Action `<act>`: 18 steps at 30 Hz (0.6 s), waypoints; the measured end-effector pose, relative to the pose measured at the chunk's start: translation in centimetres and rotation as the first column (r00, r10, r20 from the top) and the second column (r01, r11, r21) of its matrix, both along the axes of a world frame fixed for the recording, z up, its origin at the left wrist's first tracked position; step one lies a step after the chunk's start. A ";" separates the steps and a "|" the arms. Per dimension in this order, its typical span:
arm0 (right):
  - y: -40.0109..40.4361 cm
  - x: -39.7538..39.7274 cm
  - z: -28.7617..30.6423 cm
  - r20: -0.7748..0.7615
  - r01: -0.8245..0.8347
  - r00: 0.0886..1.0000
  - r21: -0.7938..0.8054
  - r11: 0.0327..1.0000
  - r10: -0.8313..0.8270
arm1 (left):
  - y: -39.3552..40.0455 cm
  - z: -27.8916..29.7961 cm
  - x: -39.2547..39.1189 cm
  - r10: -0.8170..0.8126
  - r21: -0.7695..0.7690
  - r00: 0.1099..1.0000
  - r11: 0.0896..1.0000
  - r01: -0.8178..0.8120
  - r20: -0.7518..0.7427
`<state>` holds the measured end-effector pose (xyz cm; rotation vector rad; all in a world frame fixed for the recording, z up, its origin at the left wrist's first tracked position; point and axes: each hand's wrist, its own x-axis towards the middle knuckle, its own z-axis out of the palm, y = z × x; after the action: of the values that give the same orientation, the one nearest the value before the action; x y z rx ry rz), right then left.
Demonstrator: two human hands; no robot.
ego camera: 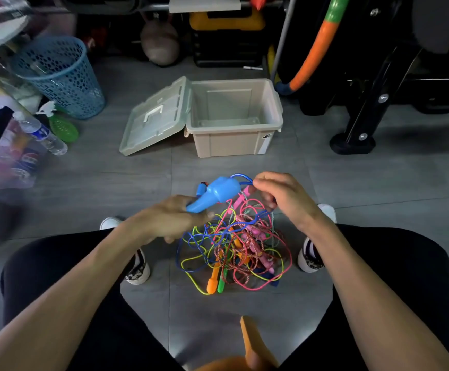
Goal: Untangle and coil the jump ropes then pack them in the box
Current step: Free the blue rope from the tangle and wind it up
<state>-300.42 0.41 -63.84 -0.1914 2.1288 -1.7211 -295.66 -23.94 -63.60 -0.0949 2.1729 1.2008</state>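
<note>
left hand point(175, 218) grips a light blue handle point(212, 195), fingertips blurred. right hand point(279, 195) pinches the blue cord point(242, 178); its fingertips are hidden. the tangled jump ropes point(234, 245) lie on the floor point(351, 183) between the shoes, near the open box point(234, 140).

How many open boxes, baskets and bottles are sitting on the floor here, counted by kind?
Open beige storage box: 1
Blue mesh basket: 1
Bottles: 2, a clear water bottle and a green spray bottle
Total: 4
</note>
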 end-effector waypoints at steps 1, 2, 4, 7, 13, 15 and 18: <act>0.1 0.0 -0.1 -0.041 -0.024 0.999 0.002 1.000 0.024 | -0.2 0.1 0.2 -0.002 0.119 0.996 0.993 -0.009 0.092; 0.1 0.1 -0.2 -0.078 -0.037 0.996 0.008 0.999 0.037 | -0.4 0.2 0.3 -0.009 0.210 0.988 0.977 -0.025 0.157; 0.4 0.2 -0.6 -0.101 -0.024 0.995 0.005 1.000 0.025 | -0.6 0.6 0.5 -0.013 0.304 0.970 0.950 -0.063 0.241; 1.4 -0.2 -0.9 -0.148 0.033 0.989 0.050 0.998 -0.026 | -1.2 1.2 0.7 -0.085 0.356 0.940 0.934 -0.040 0.329; 3.0 -0.1 -1.3 -0.280 0.001 0.959 0.176 0.984 0.049 | -1.3 1.6 1.0 -0.014 0.350 0.956 0.932 -0.093 0.292; 2.9 0.3 -2.1 -0.318 0.006 0.944 0.270 0.963 0.084 | -0.9 1.4 1.0 0.060 0.403 0.960 0.899 -0.171 0.274; 2.0 1.1 -3.1 -0.298 -0.013 0.948 0.305 0.952 0.108 | 0.0 1.2 0.7 0.241 0.525 0.925 0.768 -0.366 0.293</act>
<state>-299.33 2.39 -66.98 -0.4642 2.5507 -1.3802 -294.99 -23.93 -62.38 -0.3132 1.5655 1.8983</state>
